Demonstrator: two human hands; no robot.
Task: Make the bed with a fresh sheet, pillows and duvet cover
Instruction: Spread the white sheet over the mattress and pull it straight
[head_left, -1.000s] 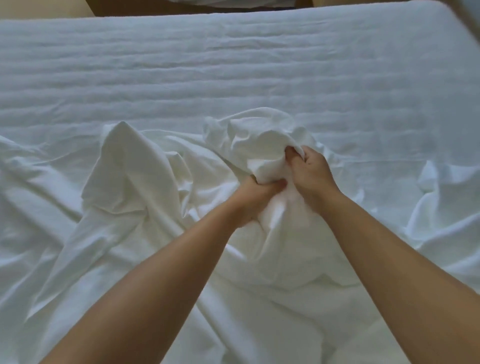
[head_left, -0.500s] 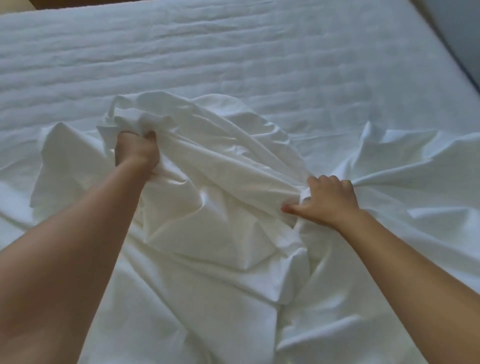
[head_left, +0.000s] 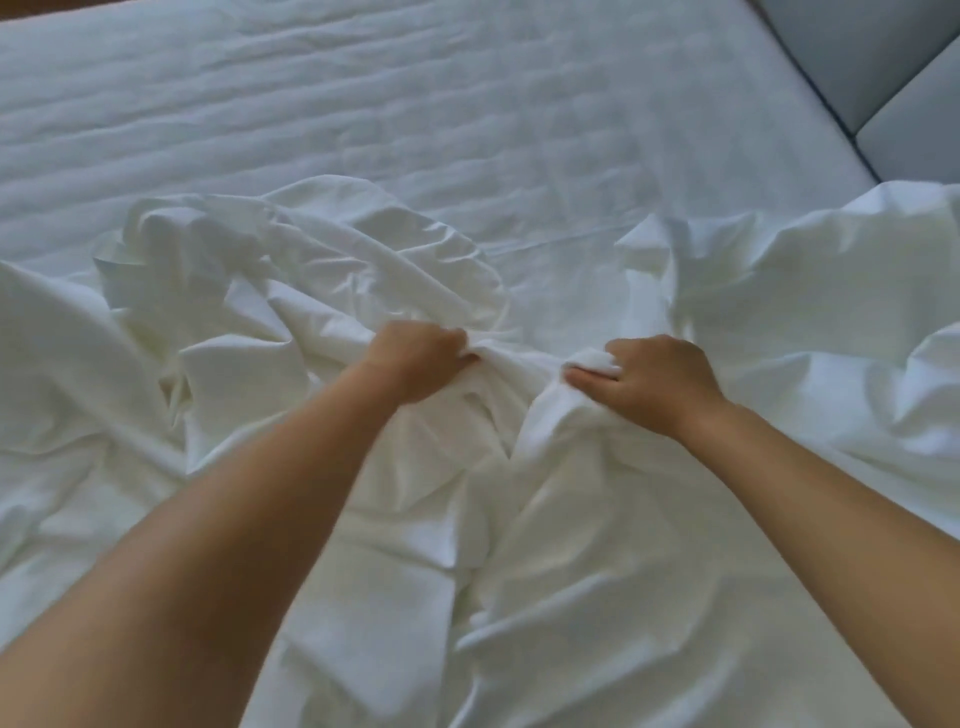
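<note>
No words, numbers or signs can be read on the sheet (head_left: 597, 571) or on the mattress (head_left: 415, 104).
</note>
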